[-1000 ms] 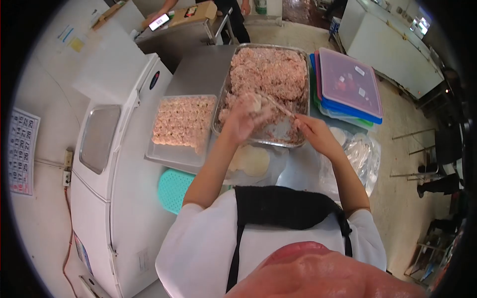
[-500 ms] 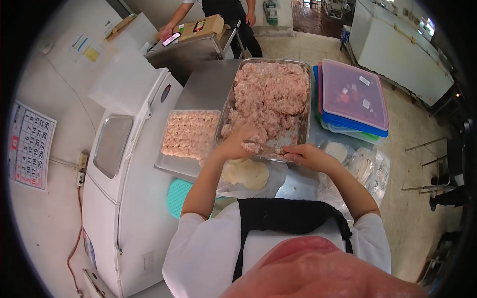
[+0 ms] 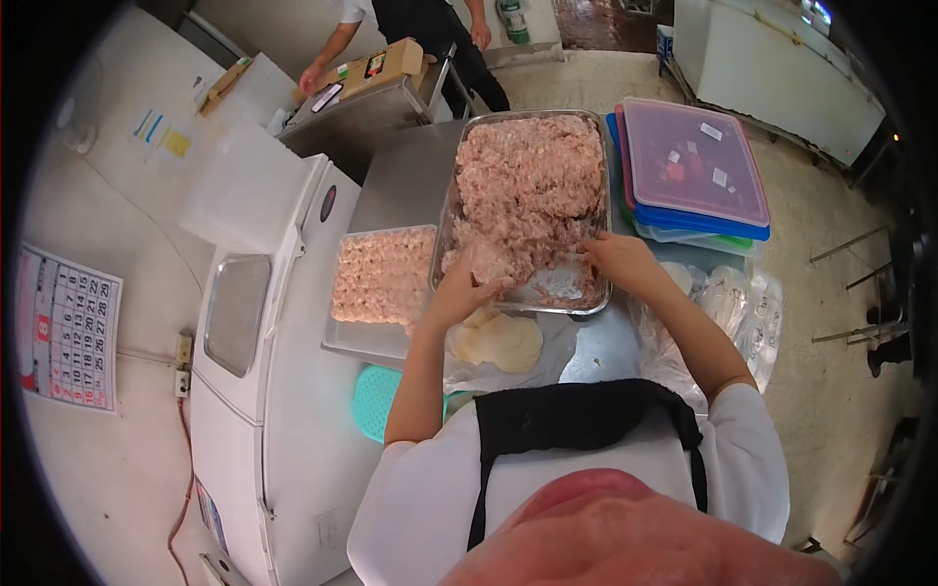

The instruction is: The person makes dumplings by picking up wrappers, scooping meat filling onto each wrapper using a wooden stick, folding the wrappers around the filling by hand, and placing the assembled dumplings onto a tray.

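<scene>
My right hand [image 3: 618, 260] grips a narrow spatula [image 3: 559, 247], its blade down among the ground meat [image 3: 532, 166] in a deep metal pan [image 3: 604, 293]. Over the pan's near left corner, my left hand [image 3: 457, 295] is cupped, thumb toward the right. Whatever lies in its palm blends with the meat behind it and I cannot make it out. Below the pan, round pale dough wrappers [image 3: 498, 342] rest on a plastic sheet [image 3: 557, 342]. To the left, a tray [image 3: 363, 344] bears rows of filled meat dumplings [image 3: 383, 278].
Stacked plastic lids [image 3: 694, 166] stand right of the pan, with bagged wrappers [image 3: 718, 313] nearer me. A turquoise perforated basket [image 3: 376, 400] sits at the near left beside a white freezer [image 3: 303, 420]. Across the table, another person's hand [image 3: 311, 78] is near a cardboard box [image 3: 386, 68].
My right hand has moved right and forward, taking the spatula from beside my left hand into the meat. My left hand stays near the pan's corner. The view has shifted slightly.
</scene>
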A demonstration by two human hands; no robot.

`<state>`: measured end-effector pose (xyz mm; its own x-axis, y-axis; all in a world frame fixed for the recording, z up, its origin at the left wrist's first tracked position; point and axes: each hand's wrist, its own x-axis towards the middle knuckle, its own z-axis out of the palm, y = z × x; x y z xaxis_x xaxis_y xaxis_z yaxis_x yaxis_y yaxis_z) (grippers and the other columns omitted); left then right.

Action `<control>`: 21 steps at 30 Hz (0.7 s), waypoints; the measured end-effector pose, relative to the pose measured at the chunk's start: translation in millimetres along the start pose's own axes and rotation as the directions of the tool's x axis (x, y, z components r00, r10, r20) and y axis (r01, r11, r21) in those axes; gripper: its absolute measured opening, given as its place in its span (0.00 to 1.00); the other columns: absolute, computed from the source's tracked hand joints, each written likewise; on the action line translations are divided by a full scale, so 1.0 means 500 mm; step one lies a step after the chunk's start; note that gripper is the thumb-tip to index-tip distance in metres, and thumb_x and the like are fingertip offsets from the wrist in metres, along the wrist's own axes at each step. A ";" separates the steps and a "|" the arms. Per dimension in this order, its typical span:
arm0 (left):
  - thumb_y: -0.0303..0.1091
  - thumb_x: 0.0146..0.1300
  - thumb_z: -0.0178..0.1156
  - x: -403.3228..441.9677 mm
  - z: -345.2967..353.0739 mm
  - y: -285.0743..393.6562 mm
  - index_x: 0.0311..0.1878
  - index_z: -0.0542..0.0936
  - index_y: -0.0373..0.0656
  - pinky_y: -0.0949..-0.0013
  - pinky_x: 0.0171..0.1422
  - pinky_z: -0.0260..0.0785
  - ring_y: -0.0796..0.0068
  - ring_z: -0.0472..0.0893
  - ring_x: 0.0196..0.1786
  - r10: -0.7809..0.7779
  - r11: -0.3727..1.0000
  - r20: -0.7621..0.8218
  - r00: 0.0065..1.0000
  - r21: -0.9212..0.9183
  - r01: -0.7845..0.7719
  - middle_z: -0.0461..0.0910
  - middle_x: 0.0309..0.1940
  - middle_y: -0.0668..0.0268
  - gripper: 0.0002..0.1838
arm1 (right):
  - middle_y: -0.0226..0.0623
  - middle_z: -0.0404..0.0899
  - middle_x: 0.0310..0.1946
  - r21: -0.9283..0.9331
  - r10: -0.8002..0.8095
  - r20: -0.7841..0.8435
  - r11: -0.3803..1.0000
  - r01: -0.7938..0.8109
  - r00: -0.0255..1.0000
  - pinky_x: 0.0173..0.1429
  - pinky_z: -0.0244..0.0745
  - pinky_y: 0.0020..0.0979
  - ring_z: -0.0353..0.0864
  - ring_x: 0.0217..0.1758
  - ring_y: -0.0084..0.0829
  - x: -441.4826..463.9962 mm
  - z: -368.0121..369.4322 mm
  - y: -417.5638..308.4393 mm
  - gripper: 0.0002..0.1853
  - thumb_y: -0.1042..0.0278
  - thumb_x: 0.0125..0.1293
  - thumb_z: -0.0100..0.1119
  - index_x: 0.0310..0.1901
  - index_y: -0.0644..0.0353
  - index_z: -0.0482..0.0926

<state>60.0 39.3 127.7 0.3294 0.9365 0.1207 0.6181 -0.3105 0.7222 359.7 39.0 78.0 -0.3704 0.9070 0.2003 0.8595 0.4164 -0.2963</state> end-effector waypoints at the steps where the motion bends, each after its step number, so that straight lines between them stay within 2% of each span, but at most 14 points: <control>1: 0.36 0.49 0.72 0.000 -0.007 0.012 0.62 0.71 0.41 0.64 0.64 0.63 0.63 0.73 0.60 0.057 0.998 -0.012 0.998 -0.027 -0.057 0.73 0.59 0.56 0.35 | 0.43 0.79 0.37 0.122 0.000 -0.045 0.993 0.006 0.999 0.40 0.75 0.40 0.81 0.39 0.42 -0.006 -0.013 -0.004 0.16 0.60 0.62 0.58 0.50 0.58 0.79; 3: 0.36 0.48 0.73 0.009 -0.019 0.030 0.60 0.71 0.39 0.66 0.66 0.61 0.66 0.72 0.60 0.172 0.981 -0.055 0.984 -0.079 -0.176 0.73 0.57 0.59 0.35 | 0.45 0.81 0.39 0.347 0.002 -0.136 0.937 0.045 0.991 0.44 0.74 0.38 0.81 0.39 0.42 -0.025 -0.061 -0.015 0.16 0.62 0.65 0.55 0.51 0.59 0.79; 6: 0.35 0.47 0.73 0.025 -0.021 0.048 0.57 0.72 0.39 0.66 0.62 0.65 0.63 0.74 0.58 0.197 0.966 0.118 0.973 -0.192 -0.173 0.76 0.53 0.62 0.33 | 0.46 0.82 0.43 0.614 0.008 0.127 0.785 -0.085 0.992 0.47 0.75 0.35 0.82 0.44 0.43 -0.046 -0.120 -0.064 0.18 0.60 0.66 0.55 0.52 0.61 0.78; 7: 0.35 0.48 0.73 0.032 -0.020 0.043 0.56 0.74 0.41 0.65 0.62 0.65 0.62 0.74 0.58 0.223 0.963 0.197 0.955 -0.198 -0.184 0.76 0.53 0.61 0.31 | 0.47 0.82 0.42 0.589 -0.087 0.009 0.806 0.065 0.996 0.46 0.75 0.34 0.82 0.44 0.40 -0.049 -0.080 -0.064 0.18 0.59 0.67 0.55 0.53 0.59 0.78; 9: 0.36 0.48 0.72 0.043 -0.013 0.024 0.54 0.76 0.45 0.62 0.62 0.66 0.59 0.74 0.58 0.266 0.956 0.357 0.895 -0.216 -0.198 0.76 0.53 0.59 0.28 | 0.45 0.82 0.40 0.608 -0.140 0.049 0.790 0.081 0.989 0.44 0.76 0.35 0.82 0.42 0.41 -0.047 -0.046 -0.069 0.18 0.58 0.66 0.56 0.53 0.57 0.79; 10: 0.37 0.47 0.72 0.041 -0.007 0.019 0.51 0.77 0.45 0.62 0.61 0.66 0.60 0.74 0.57 0.218 0.973 0.349 0.911 -0.149 -0.175 0.76 0.53 0.58 0.26 | 0.45 0.82 0.39 0.617 -0.163 0.067 0.782 0.087 0.984 0.43 0.76 0.36 0.82 0.41 0.41 -0.046 -0.045 -0.078 0.17 0.58 0.65 0.56 0.52 0.56 0.79; 12: 0.40 0.47 0.73 0.040 0.006 0.010 0.46 0.78 0.43 0.63 0.59 0.67 0.60 0.75 0.56 0.128 0.991 0.326 0.937 -0.015 -0.130 0.77 0.51 0.58 0.24 | 0.42 0.81 0.37 0.339 -0.120 0.059 0.936 0.093 0.991 0.42 0.76 0.38 0.82 0.40 0.42 -0.040 -0.093 -0.081 0.17 0.57 0.64 0.57 0.52 0.53 0.79; 13: 0.41 0.46 0.73 0.040 0.020 -0.022 0.45 0.77 0.43 0.62 0.59 0.67 0.60 0.75 0.56 0.095 0.993 0.291 0.952 -0.095 -0.070 0.77 0.51 0.57 0.24 | 0.41 0.81 0.35 0.188 -0.101 0.052 0.978 0.089 0.994 0.42 0.76 0.40 0.81 0.39 0.43 -0.037 -0.113 -0.087 0.17 0.56 0.63 0.58 0.52 0.51 0.79; 14: 0.43 0.46 0.73 0.041 0.039 -0.070 0.44 0.77 0.42 0.62 0.60 0.67 0.60 0.75 0.57 0.058 0.984 0.256 0.965 -0.176 -0.012 0.77 0.52 0.57 0.24 | 0.40 0.79 0.33 0.180 -0.120 -0.018 0.976 0.121 0.993 0.40 0.75 0.40 0.81 0.38 0.43 -0.038 -0.106 -0.096 0.17 0.56 0.63 0.58 0.51 0.51 0.80; 16: 0.46 0.47 0.72 0.039 0.031 -0.063 0.44 0.76 0.41 0.61 0.60 0.67 0.59 0.74 0.59 0.022 0.983 0.252 0.967 -0.180 0.024 0.76 0.54 0.55 0.26 | 0.38 0.75 0.28 0.160 -0.160 -0.154 0.970 0.184 0.975 0.38 0.73 0.42 0.79 0.35 0.43 -0.048 -0.086 -0.117 0.16 0.55 0.64 0.57 0.51 0.49 0.80; 18: 0.48 0.47 0.72 0.040 0.008 -0.041 0.47 0.76 0.40 0.60 0.61 0.66 0.58 0.73 0.61 0.034 0.999 0.308 0.951 -0.035 -0.024 0.75 0.57 0.53 0.28 | 0.39 0.76 0.30 0.151 -0.122 -0.053 0.980 0.129 0.991 0.38 0.73 0.41 0.79 0.35 0.42 -0.036 -0.088 -0.095 0.16 0.55 0.64 0.57 0.50 0.50 0.80; 19: 0.48 0.47 0.72 0.033 0.001 -0.030 0.47 0.76 0.40 0.60 0.62 0.66 0.57 0.73 0.61 0.034 0.998 0.306 0.951 -0.054 -0.019 0.75 0.57 0.53 0.28 | 0.39 0.77 0.30 0.145 -0.101 0.002 0.984 0.100 0.995 0.38 0.73 0.41 0.79 0.35 0.42 -0.032 -0.092 -0.085 0.16 0.55 0.64 0.57 0.50 0.50 0.81; 21: 0.48 0.47 0.72 0.028 -0.008 -0.015 0.47 0.77 0.40 0.60 0.63 0.65 0.57 0.73 0.61 0.046 0.996 0.298 0.954 -0.089 -0.020 0.75 0.57 0.53 0.28 | 0.40 0.78 0.31 0.236 -0.120 -0.064 0.963 0.132 0.991 0.39 0.73 0.40 0.79 0.36 0.43 -0.036 -0.134 -0.068 0.16 0.56 0.64 0.57 0.50 0.52 0.80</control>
<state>57.1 55.5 126.9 0.5549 0.8301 -0.0549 0.5458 -0.3134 0.7771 360.9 4.4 147.2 -0.4477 0.8445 0.2938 0.6952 0.5354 -0.4796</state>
